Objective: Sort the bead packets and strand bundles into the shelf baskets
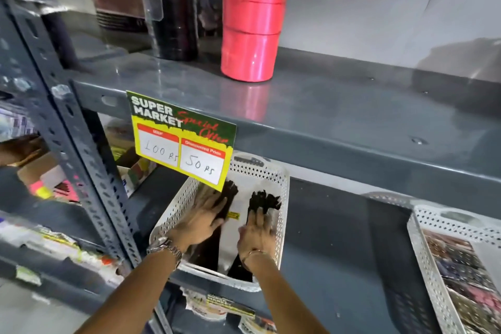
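Head view, both hands, left (202, 218) and right (257, 233), spread flat on dark strand bundles (260, 202) in white basket (282, 198), tag (180, 141) reads "SUPER MARKET", 100 Rs, 50 Rs

Lighting: bright, even, overhead; glare on grey shelf (339, 106), reflecting pink rolls (254, 16). Quality: motion blur at left edge, wide-angle bending, soft focus throughout.

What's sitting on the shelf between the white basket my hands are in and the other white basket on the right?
Nothing: in the head view, the dark shelf is bare between the white basket and the right basket.
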`<state>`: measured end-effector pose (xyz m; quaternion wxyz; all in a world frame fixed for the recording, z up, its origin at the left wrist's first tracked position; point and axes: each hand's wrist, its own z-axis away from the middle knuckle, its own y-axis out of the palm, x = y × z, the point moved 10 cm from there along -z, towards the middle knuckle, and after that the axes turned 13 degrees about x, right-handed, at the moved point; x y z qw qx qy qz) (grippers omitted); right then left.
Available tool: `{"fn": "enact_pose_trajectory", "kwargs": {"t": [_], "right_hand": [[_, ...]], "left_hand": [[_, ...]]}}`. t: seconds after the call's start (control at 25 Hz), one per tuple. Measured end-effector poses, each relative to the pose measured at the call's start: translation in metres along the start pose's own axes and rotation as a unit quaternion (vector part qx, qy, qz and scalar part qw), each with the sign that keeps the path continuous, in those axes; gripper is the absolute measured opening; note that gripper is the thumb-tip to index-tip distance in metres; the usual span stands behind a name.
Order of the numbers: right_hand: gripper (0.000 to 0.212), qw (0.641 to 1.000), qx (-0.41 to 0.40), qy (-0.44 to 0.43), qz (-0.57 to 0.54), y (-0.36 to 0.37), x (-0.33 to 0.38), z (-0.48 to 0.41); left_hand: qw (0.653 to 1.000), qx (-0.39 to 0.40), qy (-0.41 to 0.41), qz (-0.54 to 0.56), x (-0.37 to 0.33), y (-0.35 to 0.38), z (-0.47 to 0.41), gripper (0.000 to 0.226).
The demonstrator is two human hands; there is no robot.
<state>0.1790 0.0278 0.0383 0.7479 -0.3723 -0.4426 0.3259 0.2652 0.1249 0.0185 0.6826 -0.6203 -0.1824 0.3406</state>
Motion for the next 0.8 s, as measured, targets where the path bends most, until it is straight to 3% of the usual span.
{"fn": "enact_pose_trajectory", "kwargs": {"t": [0.08,0.16,0.32,0.48,0.68,0.8], "right_hand": [[0.055,0.998,0.060,-0.003,0.036,0.020,-0.001,-0.001],[0.058,0.994,0.106,0.016,0.036,0.036,-0.012,-0.004],[0.070,0.995,0.094,0.029,0.021,0.036,-0.017,0.000],[0.073,0.996,0.089,0.027,0.008,0.036,-0.016,-0.001],[0.069,0.995,0.085,0.037,-0.032,0.026,-0.013,0.001],[0.066,0.997,0.063,0.025,-0.022,0.015,-0.006,0.008]], "left_hand": [[0.993,0.038,0.022,-0.109,-0.011,0.011,-0.003,0.104],[0.986,0.093,-0.004,-0.136,-0.008,0.018,-0.003,0.125],[0.984,0.107,-0.011,-0.140,-0.006,0.018,-0.009,0.132],[0.989,0.072,0.001,-0.132,-0.009,0.012,-0.008,0.120],[0.988,0.027,0.032,-0.146,-0.024,-0.010,-0.006,0.073],[0.991,-0.082,0.002,-0.110,-0.029,-0.032,0.001,0.071]]}}
